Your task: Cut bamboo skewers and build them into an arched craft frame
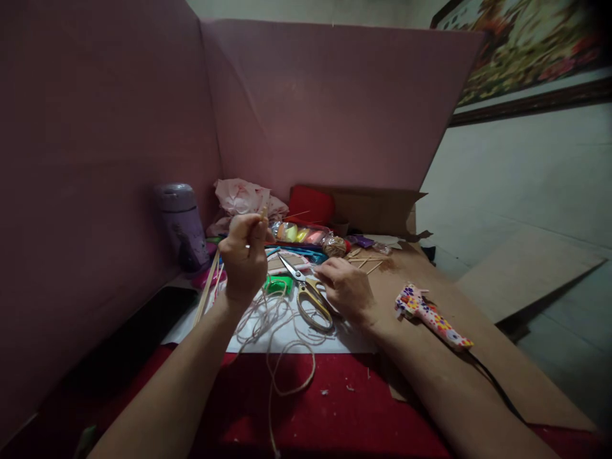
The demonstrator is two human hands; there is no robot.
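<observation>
My left hand (245, 260) is raised over the work area, its fingers closed in a pinch. From the top of the pinch pokes a small tan piece (264, 212), too little of it showing to name. My right hand (348, 288) is lower, beside the scissors (313, 306), with fingers curled and tips together; whatever they hold, if anything, cannot be made out. The scissors lie with blades slightly apart, pointing away. Loose loops of twine (291, 347) spread over the white paper (354, 341) and hang onto the red cloth. A bright green object (278, 285) sits between the hands.
A floral glue gun (433, 317) with a black cord lies on cardboard (482, 357) at right. Behind are a twine ball (335, 246), thin sticks (366, 261) and a tray of colourful packets (301, 234). A purple bottle (184, 226) and dark flat object (138, 331) are left.
</observation>
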